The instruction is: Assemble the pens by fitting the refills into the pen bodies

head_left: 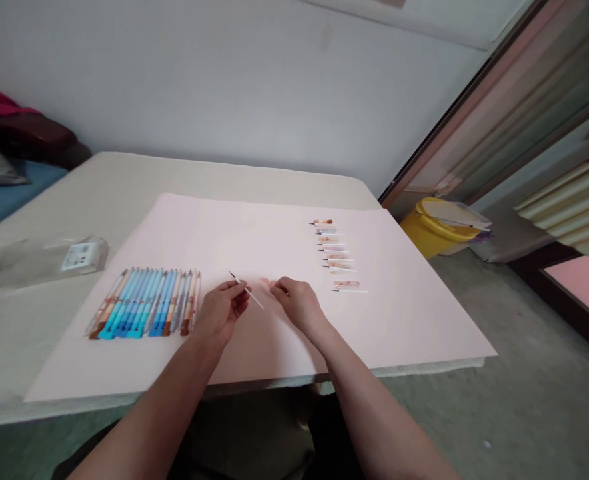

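Observation:
My left hand [220, 308] is closed in a pinch on a thin white pen refill [254, 299], its dark tip pointing up and away to the left. Just to the right, my right hand [295, 299] has its fingers closed on a small, pinkish, see-through pen part [265, 283], mostly covered by the fingers and blurred. Both hands are over a pale pink sheet [254, 233]. Left of my left hand lies a row of pens [147, 303] in blue, brown and clear colours. Beyond my right hand, several refills and pen parts [337, 257] form a column.
The sheet covers part of a cloth-covered table [214, 172] against a wall. A clear plastic bag [39, 263] with a white label lies at the left. A yellow bucket [424, 233] stands on the floor beyond the right edge.

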A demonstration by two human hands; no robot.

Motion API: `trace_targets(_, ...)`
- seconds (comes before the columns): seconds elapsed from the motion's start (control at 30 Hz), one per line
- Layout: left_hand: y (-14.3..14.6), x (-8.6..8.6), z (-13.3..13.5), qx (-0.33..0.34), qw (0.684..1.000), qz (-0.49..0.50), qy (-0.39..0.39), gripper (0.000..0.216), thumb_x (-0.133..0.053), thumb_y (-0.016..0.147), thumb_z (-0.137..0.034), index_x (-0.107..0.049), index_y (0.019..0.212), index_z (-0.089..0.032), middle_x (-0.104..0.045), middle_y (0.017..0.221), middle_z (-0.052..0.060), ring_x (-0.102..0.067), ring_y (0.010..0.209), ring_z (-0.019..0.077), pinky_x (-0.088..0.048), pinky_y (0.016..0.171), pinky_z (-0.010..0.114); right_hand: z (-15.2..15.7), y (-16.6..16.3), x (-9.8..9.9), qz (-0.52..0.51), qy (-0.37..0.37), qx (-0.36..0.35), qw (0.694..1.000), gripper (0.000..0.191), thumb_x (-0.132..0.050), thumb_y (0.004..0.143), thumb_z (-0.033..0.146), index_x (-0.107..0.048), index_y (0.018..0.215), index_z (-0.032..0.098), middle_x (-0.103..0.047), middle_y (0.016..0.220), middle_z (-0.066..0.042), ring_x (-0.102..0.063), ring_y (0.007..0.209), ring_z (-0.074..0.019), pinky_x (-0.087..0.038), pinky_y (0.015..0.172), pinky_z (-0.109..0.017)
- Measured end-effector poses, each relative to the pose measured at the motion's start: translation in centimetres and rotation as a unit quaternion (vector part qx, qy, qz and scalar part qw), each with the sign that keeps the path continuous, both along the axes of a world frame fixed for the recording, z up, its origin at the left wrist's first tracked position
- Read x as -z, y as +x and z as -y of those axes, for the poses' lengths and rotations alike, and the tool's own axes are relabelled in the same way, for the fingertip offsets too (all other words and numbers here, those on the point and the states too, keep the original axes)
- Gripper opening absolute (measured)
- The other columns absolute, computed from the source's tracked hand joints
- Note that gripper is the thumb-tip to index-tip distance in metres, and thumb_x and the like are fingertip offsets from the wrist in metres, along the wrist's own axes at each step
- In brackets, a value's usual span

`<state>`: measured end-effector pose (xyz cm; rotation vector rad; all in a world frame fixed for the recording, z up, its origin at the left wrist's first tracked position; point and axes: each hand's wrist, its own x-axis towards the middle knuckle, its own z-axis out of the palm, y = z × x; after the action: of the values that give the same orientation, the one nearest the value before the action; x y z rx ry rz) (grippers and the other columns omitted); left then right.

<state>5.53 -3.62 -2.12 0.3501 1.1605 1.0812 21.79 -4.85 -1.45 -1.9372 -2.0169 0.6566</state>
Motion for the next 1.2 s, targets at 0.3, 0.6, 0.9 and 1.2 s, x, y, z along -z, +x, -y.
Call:
trace_targets(0.3, -0.4, 0.2, -0.4, -0.012, 1.0, 0.002, -0.012, 0.012, -0.071, 0.065, -0.015, -0.062, 0.073, -0.013, -0.064, 0.073, 0.004, -0.057, 0.059, 0.0071, -0.046, 0.051, 0.017, 0.0, -0.6, 1.6, 0.234, -0.047, -0.056, 0.969, 0.026, -0.037, 0.092, 0.023, -0.057, 0.108, 0.019, -0.066, 0.102, -0.012, -0.064, 0.088, -0.0215, -0.045, 0.073, -0.032)
trace_targets(0.6, 0.2, 0.4, 0.2, -0.019, 0.998, -0.03, -0.05, 0.005, -0.067, 0.069, -0.015, -0.063, 0.073, -0.013, -0.063, 0.08, 0.004, -0.058, 0.066, 0.0086, -0.047, 0.058, 0.022, -0.6, -1.2, 2.9, 0.217, -0.024, -0.047, 0.975, 0.026, -0.038, 0.088, 0.011, -0.055, 0.108, 0.014, -0.067, 0.096, -0.014, -0.066, 0.084, -0.0221, -0.046, 0.072, -0.032)
trace_targets(0.9, 0.6, 0.7, 0.5, 0.05, 0.998, 0.03, -0.022, 0.004, -0.067, 0.069, -0.012, -0.064, 0.072, -0.012, -0.065, 0.082, 0.007, -0.061, 0.074, 0.0131, -0.05, 0.069, 0.026, -1.2, -1.6, 1.7, 0.001, -0.058, -0.036, 0.998, 0.016, -0.053, 0.08, 0.026, -0.066, 0.074, 0.019, -0.069, 0.074, -0.003, -0.063, 0.071, -0.0151, -0.041, 0.061, -0.023)
trace_targets(1.2, 0.2, 0.9, 0.1, -0.017, 0.999, 0.042, 0.01, 0.006, -0.069, 0.067, -0.013, -0.066, 0.072, -0.01, -0.065, 0.08, 0.006, -0.06, 0.073, 0.0124, -0.049, 0.066, 0.024, -0.3, -1.8, 1.3, -0.311, -0.094, 0.014, 0.946, 0.02, -0.054, 0.08, 0.036, -0.054, 0.07, 0.018, -0.062, 0.058, 0.002, -0.046, 0.037, -0.0065, -0.035, 0.039, -0.019)
